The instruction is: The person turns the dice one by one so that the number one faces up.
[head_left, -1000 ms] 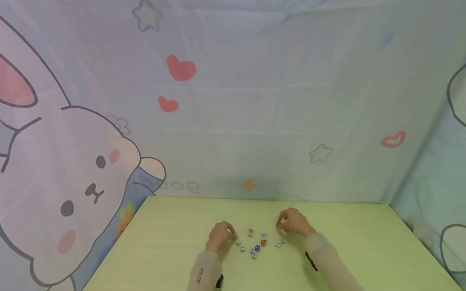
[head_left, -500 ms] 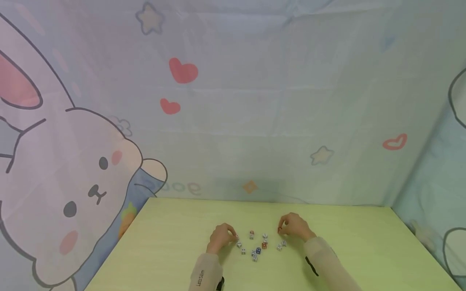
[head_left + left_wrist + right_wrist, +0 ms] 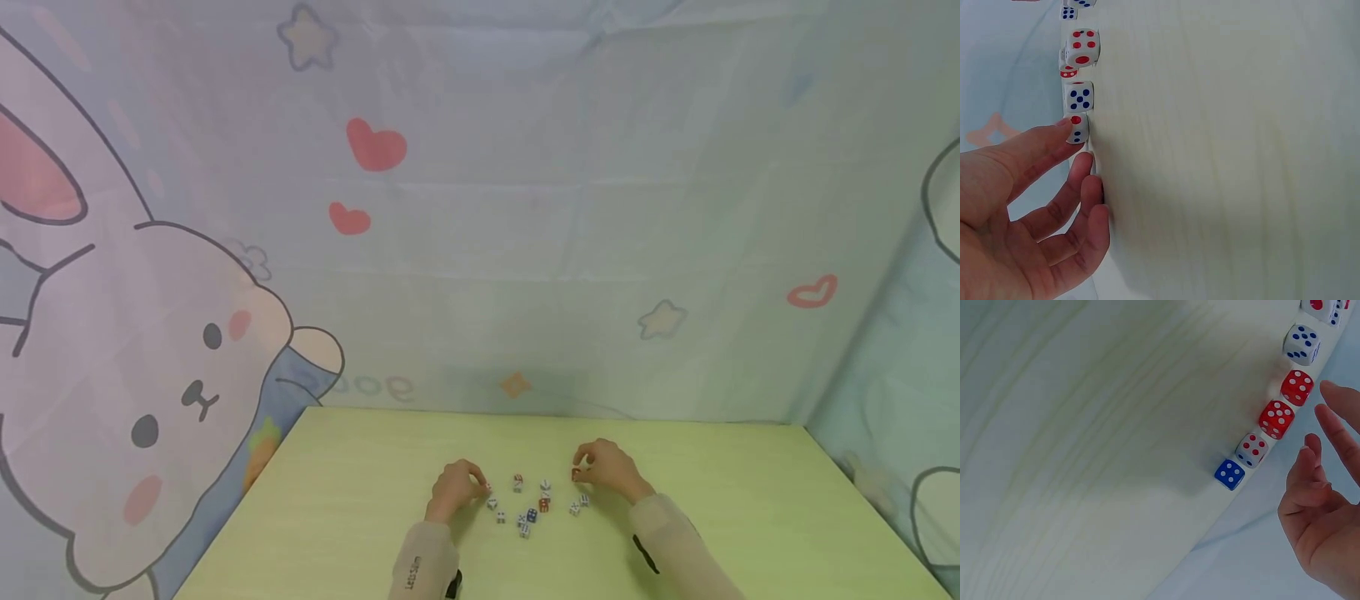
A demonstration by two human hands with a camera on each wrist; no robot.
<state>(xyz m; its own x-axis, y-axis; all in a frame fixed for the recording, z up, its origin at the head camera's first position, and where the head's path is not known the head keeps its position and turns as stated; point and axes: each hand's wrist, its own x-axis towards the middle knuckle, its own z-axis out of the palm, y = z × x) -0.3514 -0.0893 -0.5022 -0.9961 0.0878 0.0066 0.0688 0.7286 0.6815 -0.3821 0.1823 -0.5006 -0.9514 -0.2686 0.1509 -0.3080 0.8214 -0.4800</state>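
In the head view my left hand (image 3: 455, 490) rests at the left end of a loose arc of small dice. The left wrist view shows its thumb and a finger pinching a white die (image 3: 1077, 132), right beside another white die (image 3: 1079, 97). Over on the right, my right hand (image 3: 611, 467) is at a red die (image 3: 575, 474). In the right wrist view its fingertips lie just beside the upper red die (image 3: 1297, 387), with a narrow gap showing. A second red die (image 3: 1277, 419) adjoins it, followed by a white die (image 3: 1252, 450) and a blue die (image 3: 1229, 474).
Between the hands sit several more dice: a blue die (image 3: 532, 515), a red die (image 3: 543, 505), and white ones such as the white die (image 3: 501, 517). All lie on a pale yellow table (image 3: 360, 467). A printed cloth (image 3: 480, 250) hangs behind its back edge.
The red die at my right fingers has shifted slightly toward me since a second ago, and the other red die there is now hidden by the hand. The left hand stays in place.
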